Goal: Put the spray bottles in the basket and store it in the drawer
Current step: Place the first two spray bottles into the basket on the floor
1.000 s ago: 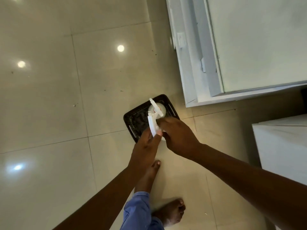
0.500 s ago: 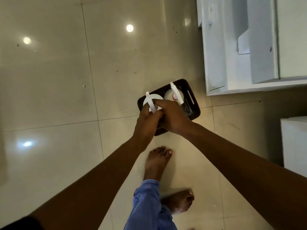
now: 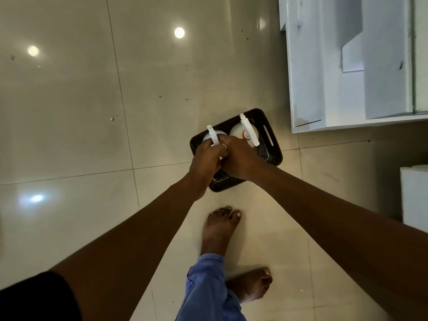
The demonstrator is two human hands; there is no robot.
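Observation:
A dark rectangular basket with slotted handles lies on the tiled floor in front of me. Two white spray bottles stand upright inside it. The right bottle, with an orange collar, stands free. Both hands hold the left bottle: my left hand grips it from the left, and my right hand closes over its neck from the right. Most of that bottle's body is hidden under my fingers; only its trigger head sticks out.
White cabinet furniture rises just right of the basket, with an open white compartment. Another white unit sits at the right edge. My bare feet stand on the glossy tiles close behind the basket.
One second ago a single bottle was in the basket and I held the other above it. Now that bottle stands in the basket's left side, with both hands still on it.

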